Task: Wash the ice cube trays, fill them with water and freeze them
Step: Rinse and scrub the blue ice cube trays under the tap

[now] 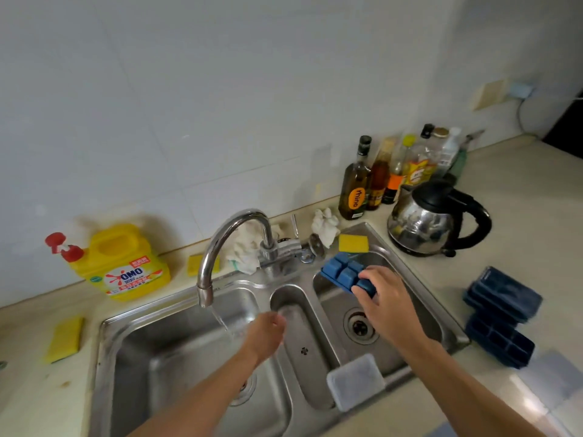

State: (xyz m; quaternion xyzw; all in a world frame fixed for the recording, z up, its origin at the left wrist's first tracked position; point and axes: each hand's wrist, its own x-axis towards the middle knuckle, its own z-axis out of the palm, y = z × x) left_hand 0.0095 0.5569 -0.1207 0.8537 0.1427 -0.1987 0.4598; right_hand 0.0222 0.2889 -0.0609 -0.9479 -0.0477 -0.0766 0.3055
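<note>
A blue ice cube tray [342, 272] lies upside down, propped against the back rim of the right sink basin [419, 298]. My right hand [383, 298] grips its near end, fingers curled over the edge. Water runs from the chrome tap [233, 244] into the left basin [151, 351]. My left hand [268, 334] hangs over that basin just right of the stream, fingers loosely curled, holding nothing. Two more dark blue trays [501, 316] sit stacked on the counter right of the sink. A clear lid [355, 381] leans in the right basin's near corner.
A yellow detergent jug [121, 263] stands behind the left basin. Yellow sponges lie at the sink's back rim [353, 243] and on the left counter [64, 339]. Several bottles [378, 178] and a steel kettle [432, 222] stand at the back right. White cloths [249, 247] sit behind the tap.
</note>
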